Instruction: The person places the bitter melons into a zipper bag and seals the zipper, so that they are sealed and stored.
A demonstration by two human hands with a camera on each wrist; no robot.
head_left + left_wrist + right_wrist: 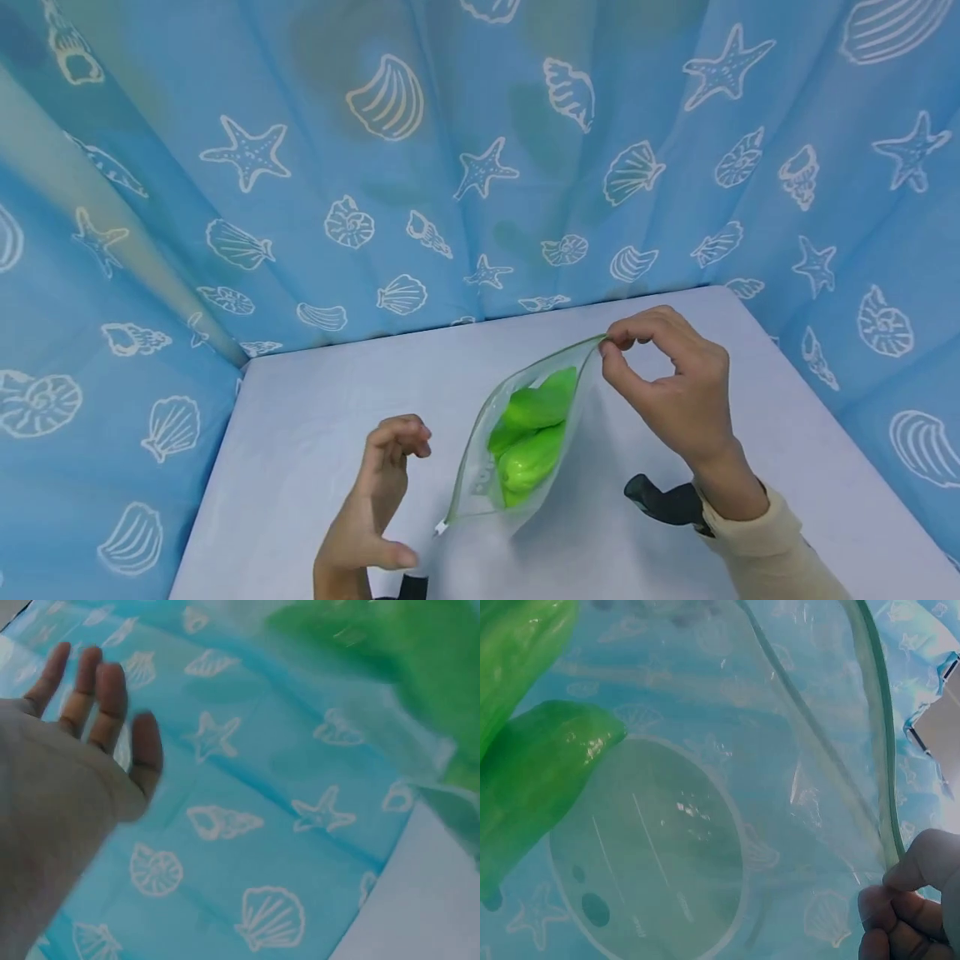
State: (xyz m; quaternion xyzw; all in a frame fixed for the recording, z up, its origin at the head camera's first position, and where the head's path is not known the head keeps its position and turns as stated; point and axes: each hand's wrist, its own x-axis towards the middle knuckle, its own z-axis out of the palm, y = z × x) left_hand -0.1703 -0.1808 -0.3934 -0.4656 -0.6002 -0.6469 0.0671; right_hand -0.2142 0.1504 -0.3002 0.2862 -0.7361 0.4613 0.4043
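A clear zip bag [474, 492] with a green-edged top hangs tilted over the table, its mouth parted. Several glossy green vegetable-like pieces [534, 458] lie inside it; the right wrist view shows one pointed green piece [547, 765] through the film. My right hand [675, 379] pinches the upper corner of the bag between thumb and fingertips. To the left of the bag, apart from it, my left hand [378, 492] holds nothing, fingers loosely bent and thumb spread. A white slider [441, 527] sits at the bag's lower left corner, near that thumb.
The white table [315, 417] lies under both hands. Blue curtains [450, 192] with white shell and starfish prints surround it at the back and sides. Black wrist mounts [667, 502] show at both wrists.
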